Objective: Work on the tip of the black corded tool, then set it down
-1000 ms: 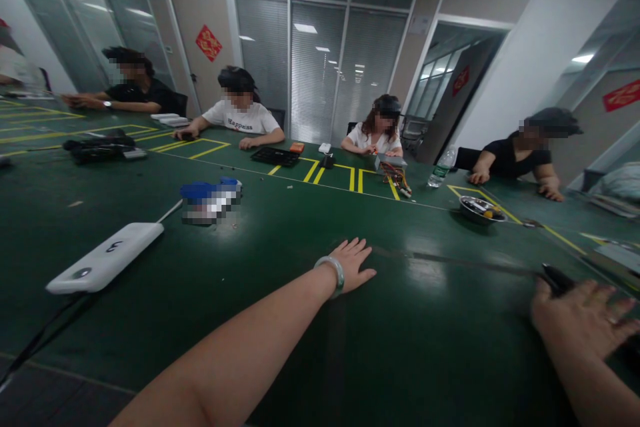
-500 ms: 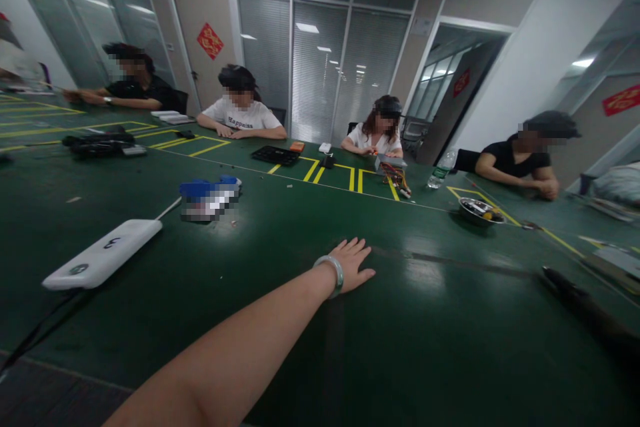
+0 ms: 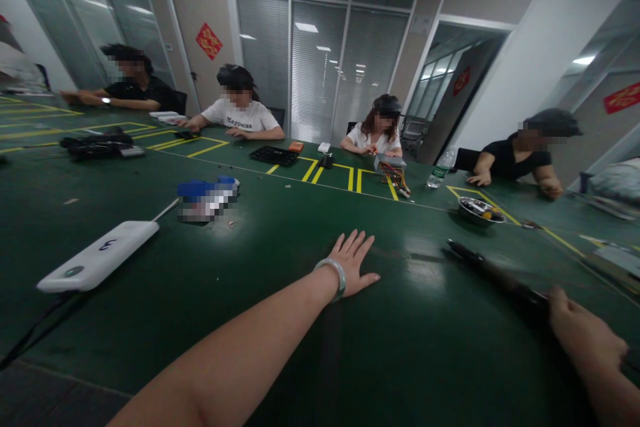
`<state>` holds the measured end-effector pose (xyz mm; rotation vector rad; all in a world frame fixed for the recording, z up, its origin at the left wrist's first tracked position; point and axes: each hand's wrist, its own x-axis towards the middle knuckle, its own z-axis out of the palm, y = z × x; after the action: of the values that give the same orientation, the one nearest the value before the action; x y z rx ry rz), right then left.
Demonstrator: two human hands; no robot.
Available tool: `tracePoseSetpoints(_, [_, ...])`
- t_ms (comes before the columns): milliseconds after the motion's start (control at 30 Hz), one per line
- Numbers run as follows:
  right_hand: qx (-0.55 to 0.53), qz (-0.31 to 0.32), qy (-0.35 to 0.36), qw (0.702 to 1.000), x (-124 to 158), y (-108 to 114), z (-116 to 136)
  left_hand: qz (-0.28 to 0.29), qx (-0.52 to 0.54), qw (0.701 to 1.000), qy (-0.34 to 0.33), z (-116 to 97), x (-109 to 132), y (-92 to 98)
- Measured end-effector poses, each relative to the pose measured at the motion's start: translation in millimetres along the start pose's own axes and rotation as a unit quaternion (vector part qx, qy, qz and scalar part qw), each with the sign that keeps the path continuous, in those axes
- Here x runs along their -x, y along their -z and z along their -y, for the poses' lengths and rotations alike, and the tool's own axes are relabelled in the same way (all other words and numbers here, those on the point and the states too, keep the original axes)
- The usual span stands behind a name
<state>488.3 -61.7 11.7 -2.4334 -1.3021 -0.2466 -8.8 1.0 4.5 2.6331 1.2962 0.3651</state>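
Note:
My left hand (image 3: 350, 263) lies palm down on the green table (image 3: 280, 347), fingers spread, with a pale bangle (image 3: 336, 277) on the wrist. At the right, my right hand (image 3: 583, 330) is closed around the near end of a long, thin black rod-like thing (image 3: 505, 277). Its narrow far end points away toward the middle of the table. Blur and dark shade hide exactly what kind of object this is. Table surface separates the rod's tip from my left hand.
A white power bank (image 3: 100, 257) with cables lies at left, near a blue-and-white item (image 3: 209, 199) that is pixelated. Farther off are a metal bowl (image 3: 481, 211), a plastic bottle (image 3: 441, 169), a black tray (image 3: 274, 155) and wired hardware (image 3: 393, 170). Several people sit opposite.
My right hand has come into view at the right with the black rod, which has moved left and inward over the table. My left hand has barely shifted.

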Motion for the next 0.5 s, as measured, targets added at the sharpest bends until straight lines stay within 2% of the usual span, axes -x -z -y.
tracePoseSetpoints(67, [0.001, 0.071, -0.043, 0.997, -2, -16, 46, -0.011, -0.007, 1.000, -0.008, -1, 1, 1.9])
tracePoseSetpoints(100, [-0.004, 0.093, -0.024, 0.995, 3, -22, 74, -0.019, -0.012, 1.000, -0.015, -2, 1, 3.2])
tracePoseSetpoints(233, [-0.048, 0.112, 0.120, 0.985, 44, -32, 203, -0.066, -0.043, 0.996, -0.052, -10, 1, 9.1])
tracePoseSetpoints(333, [-0.101, 0.115, 0.219, 0.964, 88, -37, 284, -0.103, -0.065, 0.991, -0.058, -13, 2, 11.3])
tracePoseSetpoints(433, [-0.147, 0.113, 0.320, 0.929, 127, -40, 332, -0.114, -0.073, 0.991, -0.006, -9, 3, 12.1])
tracePoseSetpoints(500, [-0.170, 0.104, 0.386, 0.901, 144, -37, 344, -0.110, -0.069, 0.991, 0.040, -5, 4, 12.9])
